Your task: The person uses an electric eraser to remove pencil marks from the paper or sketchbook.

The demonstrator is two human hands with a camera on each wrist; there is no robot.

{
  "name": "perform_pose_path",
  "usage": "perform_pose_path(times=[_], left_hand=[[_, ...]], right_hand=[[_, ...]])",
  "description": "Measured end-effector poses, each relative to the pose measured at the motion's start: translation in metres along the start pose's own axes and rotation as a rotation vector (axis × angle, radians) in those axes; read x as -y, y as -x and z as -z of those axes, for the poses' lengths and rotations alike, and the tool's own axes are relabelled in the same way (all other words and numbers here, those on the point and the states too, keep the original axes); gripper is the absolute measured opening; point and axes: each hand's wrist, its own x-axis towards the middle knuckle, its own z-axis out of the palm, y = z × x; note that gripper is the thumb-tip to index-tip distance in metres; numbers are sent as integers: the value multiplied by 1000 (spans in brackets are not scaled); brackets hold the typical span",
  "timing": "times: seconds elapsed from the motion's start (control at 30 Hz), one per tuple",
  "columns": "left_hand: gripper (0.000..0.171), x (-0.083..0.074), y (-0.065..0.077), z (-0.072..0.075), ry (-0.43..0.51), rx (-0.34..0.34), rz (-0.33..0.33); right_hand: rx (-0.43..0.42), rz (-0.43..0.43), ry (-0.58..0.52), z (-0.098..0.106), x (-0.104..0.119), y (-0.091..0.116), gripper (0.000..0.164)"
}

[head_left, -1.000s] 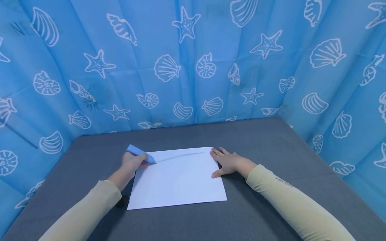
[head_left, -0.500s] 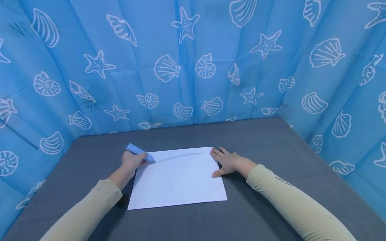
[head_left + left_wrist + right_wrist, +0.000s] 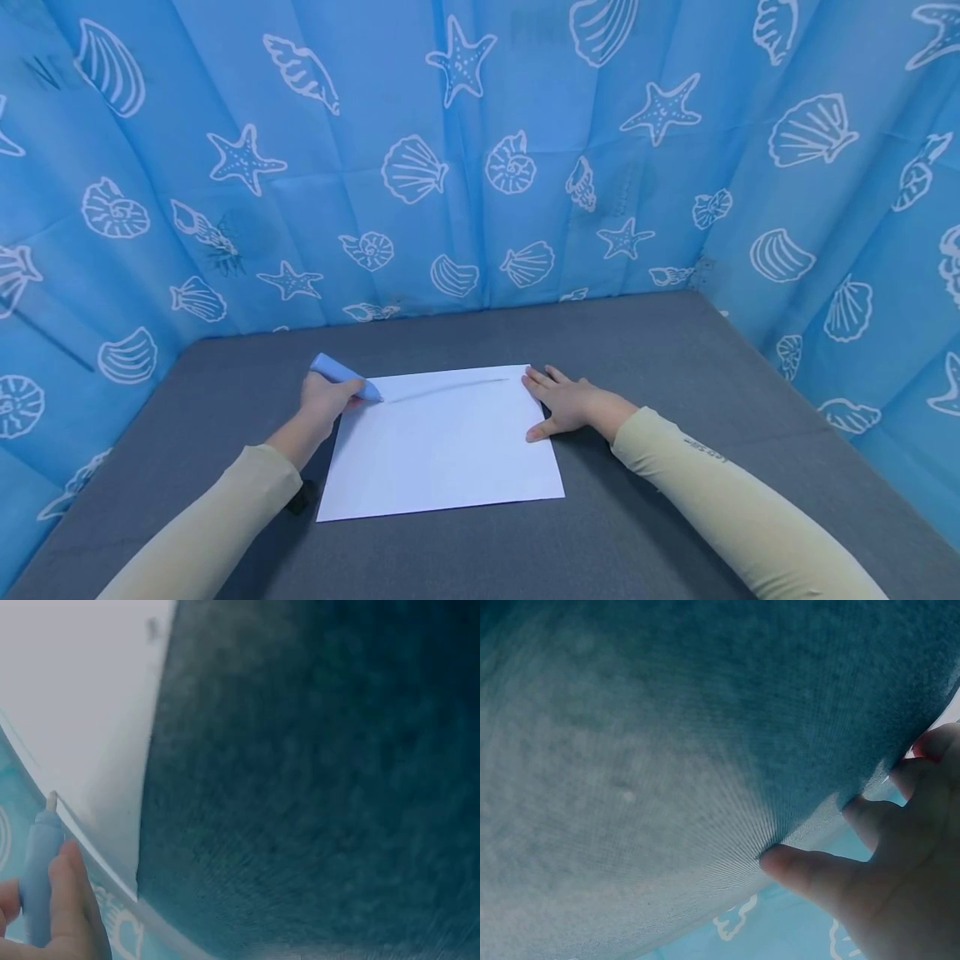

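— Where's the pen (image 3: pixel 335 368)?
— At the far left corner of the paper (image 3: pixel 446 450). Its tip is over the sheet and its thick end sticks out past the left edge.
— And the left hand (image 3: pixel 322 402)?
— Clamped on the pen, thumb and fingers round the barrel, just outside the paper's left edge. The left wrist view shows that grip too.
— Is the tip touching the paper?
— I can't tell. A faint grey line (image 3: pixel 450 387) runs from near the tip along the far edge of the paper, towards the far right corner.
— What about the right hand (image 3: pixel 572 407)?
— Fingers spread apart, gripping nothing. It lies across the paper's right edge: some fingertips at the far right corner, the thumb lower down on that edge.
— What's the paper lying on?
— A grey table (image 3: pixel 637 358), which spreads out on every side of it. Beyond the paper hangs a blue curtain (image 3: pixel 480 208) with white shells and starfish.
— And the dark thing (image 3: pixel 302 497) under the left sleeve (image 3: pixel 202 525)?
— Just left of the paper, towards its near corner. Too dark to make out.
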Motion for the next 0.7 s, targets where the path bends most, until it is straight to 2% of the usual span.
perform_pose_path(times=[0.1,0.4,0.7], left_hand=[[69,-1,-1,-1,-16,-8,-10],[62,-2,4,-5,-98,5,-24],[63,-3,4,-4,-88,21,-31]], right_hand=[[0,2,0,0,0,0,103],[-5,4,4,0,0,0,104],[4,-1,4,0,-2,-1,104]])
